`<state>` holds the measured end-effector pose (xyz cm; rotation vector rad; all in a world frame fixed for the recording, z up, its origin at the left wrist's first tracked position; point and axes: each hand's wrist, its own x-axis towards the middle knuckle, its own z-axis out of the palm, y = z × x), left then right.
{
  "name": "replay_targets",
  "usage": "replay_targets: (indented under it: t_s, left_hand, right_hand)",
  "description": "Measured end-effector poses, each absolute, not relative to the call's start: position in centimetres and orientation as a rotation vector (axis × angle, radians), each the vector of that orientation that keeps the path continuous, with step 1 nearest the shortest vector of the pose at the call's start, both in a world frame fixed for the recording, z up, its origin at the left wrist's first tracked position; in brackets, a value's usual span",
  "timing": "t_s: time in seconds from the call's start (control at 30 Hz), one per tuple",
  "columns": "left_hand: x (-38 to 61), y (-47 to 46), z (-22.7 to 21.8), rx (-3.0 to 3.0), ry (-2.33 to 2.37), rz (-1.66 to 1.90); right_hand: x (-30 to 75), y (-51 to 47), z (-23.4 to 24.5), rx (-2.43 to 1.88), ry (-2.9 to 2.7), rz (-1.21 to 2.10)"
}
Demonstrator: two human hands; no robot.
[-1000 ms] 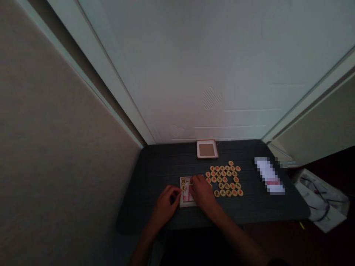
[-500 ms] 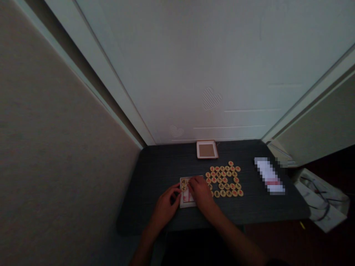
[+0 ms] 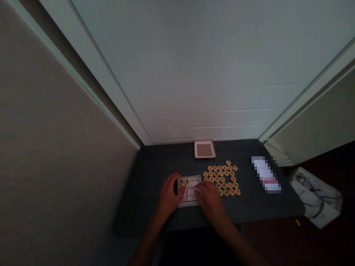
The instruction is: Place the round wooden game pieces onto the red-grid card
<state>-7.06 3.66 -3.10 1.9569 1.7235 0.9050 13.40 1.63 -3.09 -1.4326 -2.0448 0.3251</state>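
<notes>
A small white box (image 3: 191, 188) with red lines inside lies on the dark table (image 3: 155, 166). A few round wooden game pieces (image 3: 183, 181) sit in its far left corner. My left hand (image 3: 169, 195) rests against the box's left side, fingers curled round its edge. My right hand (image 3: 211, 199) lies at the box's right near corner, fingers bent and touching its rim. Just right of the box, several more round pieces (image 3: 222, 179) with red and dark marks lie flat in rows.
A second shallow box part (image 3: 205, 149) with a brown inside lies at the table's far edge by the white wall. A white blurred object (image 3: 265, 174) lies at the right. A white bag (image 3: 316, 197) sits on the floor beyond the table's right edge.
My right hand has pulled back from the far left of the box to its right near corner, uncovering the box's inside. My left hand has moved up along the box's left side.
</notes>
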Motion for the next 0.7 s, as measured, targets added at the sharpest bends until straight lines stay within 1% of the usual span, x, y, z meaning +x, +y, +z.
replay_targets:
  t_s: [0.2, 0.5, 0.7]
  left_hand:
    - [-5.4, 5.5, -3.4, 2.143, 1.667, 0.843]
    - [-5.3, 5.9, -4.2, 2.167, 1.679, 0.809]
    - [-5.5, 5.5, -3.9, 2.143, 1.676, 0.822]
  right_hand:
    - [14.1, 0.8, -4.1, -1.477, -1.944, 0.397]
    - [14.1, -0.5, -4.9, -1.541, -1.891, 0.504]
    - [14.0, -0.7, -5.0, -1.5, -1.916, 0.538]
